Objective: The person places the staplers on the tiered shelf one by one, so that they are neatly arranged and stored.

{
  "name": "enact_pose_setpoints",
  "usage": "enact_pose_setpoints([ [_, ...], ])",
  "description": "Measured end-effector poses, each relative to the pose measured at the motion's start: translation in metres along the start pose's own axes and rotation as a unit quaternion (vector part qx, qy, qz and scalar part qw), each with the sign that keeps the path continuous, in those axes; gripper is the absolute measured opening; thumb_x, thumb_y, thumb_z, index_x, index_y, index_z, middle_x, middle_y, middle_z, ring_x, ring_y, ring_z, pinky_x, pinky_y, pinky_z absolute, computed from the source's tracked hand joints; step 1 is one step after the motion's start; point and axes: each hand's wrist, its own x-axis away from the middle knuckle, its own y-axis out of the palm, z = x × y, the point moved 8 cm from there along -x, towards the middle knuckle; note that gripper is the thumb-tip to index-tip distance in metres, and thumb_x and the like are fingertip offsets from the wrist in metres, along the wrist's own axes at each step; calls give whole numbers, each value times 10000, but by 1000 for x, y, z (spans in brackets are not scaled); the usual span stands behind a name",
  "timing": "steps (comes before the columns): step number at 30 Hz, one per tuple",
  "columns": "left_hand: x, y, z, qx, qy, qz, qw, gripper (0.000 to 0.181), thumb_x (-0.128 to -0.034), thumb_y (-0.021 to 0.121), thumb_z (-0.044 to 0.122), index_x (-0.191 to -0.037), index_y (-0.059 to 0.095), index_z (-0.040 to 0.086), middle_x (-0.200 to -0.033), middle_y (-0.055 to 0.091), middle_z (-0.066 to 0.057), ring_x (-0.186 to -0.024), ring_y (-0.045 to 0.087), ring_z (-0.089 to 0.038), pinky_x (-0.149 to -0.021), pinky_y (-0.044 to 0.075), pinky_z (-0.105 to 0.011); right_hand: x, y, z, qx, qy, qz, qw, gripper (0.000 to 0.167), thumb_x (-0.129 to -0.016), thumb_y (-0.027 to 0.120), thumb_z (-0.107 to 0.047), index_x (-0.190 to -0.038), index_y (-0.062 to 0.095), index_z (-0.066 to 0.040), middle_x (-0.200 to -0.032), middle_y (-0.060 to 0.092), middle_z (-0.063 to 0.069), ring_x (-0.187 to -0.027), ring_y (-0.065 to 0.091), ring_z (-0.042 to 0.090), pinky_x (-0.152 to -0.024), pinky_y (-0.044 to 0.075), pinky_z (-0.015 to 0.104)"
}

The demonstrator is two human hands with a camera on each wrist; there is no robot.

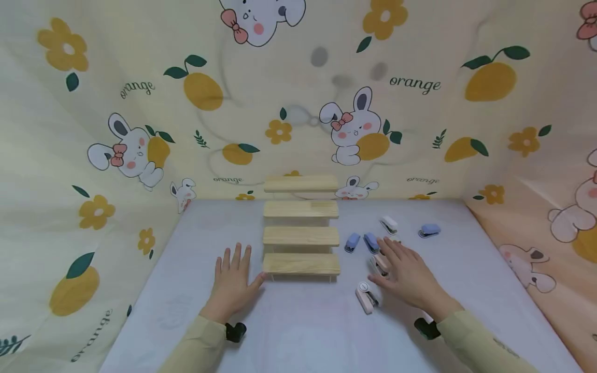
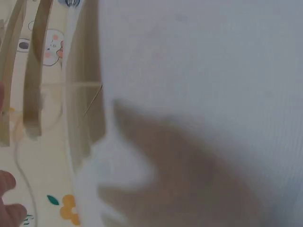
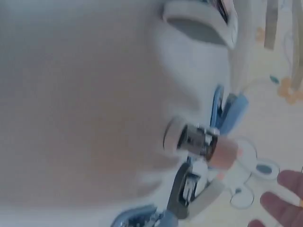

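Note:
My left hand (image 1: 235, 286) is spread flat with straight fingers, just left of a tiered wooden stand (image 1: 301, 264), and holds nothing. My right hand (image 1: 410, 274) reaches over the right side with fingers spread and nothing gripped. Beside its thumb and fingers is a pink mini stapler (image 1: 381, 265), partly hidden in the head view. A blue stapler (image 1: 371, 242) lies by the fingertips, and another blue stapler (image 1: 352, 242) is left of it. Nearer me lies a pale pink stapler (image 1: 365, 298). The right wrist view shows the pink stapler (image 3: 201, 142) with fingers (image 3: 284, 208) apart from it.
Farther back are a white stapler (image 1: 389, 224) and, to the right, a blue stapler (image 1: 429, 230). The stand rises in several steps toward the back of the white table (image 1: 298, 331). A patterned curtain (image 1: 289, 114) encloses the back and sides.

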Motion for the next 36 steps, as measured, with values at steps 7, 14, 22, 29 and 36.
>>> enact_pose_setpoints([
  [7,-5,25,17,875,156,-195,9959,882,-944,446,624,-1531,196,15,-1563,173,-236,-1427,108,-441,-1150,129,-584,6,18,-20,-1132,-637,-365,9909,934,-731,769,-587,-1488,395,-189,-1473,432,59,-1306,420,350,-1022,377,599],
  [14,-7,48,23,2901,-453,-635,9538,798,-955,498,559,-1560,168,157,-1578,221,-112,-1395,305,-297,-1136,272,-476,17,47,-20,-1596,-537,-1159,9789,964,-668,800,-592,-1459,436,-178,-1457,456,19,-1323,413,287,-1070,359,540],
  [22,-10,64,9,4122,-324,-469,9093,662,-985,537,417,-1544,210,280,-1537,307,-140,-1328,412,-260,-1072,383,-412,33,63,-13,-1967,-360,-1463,9688,839,-708,768,-586,-1406,499,-207,-1369,522,-28,-1260,479,231,-1045,403,489],
  [29,-4,71,0,4559,-612,-563,8861,673,-962,541,480,-1529,197,369,-1558,282,-61,-1382,324,-211,-1132,276,-407,31,65,-17,-2040,-195,-1439,9681,735,-744,782,-525,-1358,519,-219,-1335,524,-47,-1241,483,202,-1037,418,464],
  [36,-10,71,4,4680,-609,-553,8799,656,-974,546,435,-1531,211,346,-1568,258,-53,-1407,275,-204,-1144,243,-386,26,69,-16,-1714,79,-1336,9761,749,-753,786,-504,-1372,501,-193,-1356,526,31,-1255,483,256,-1043,414,471],
])
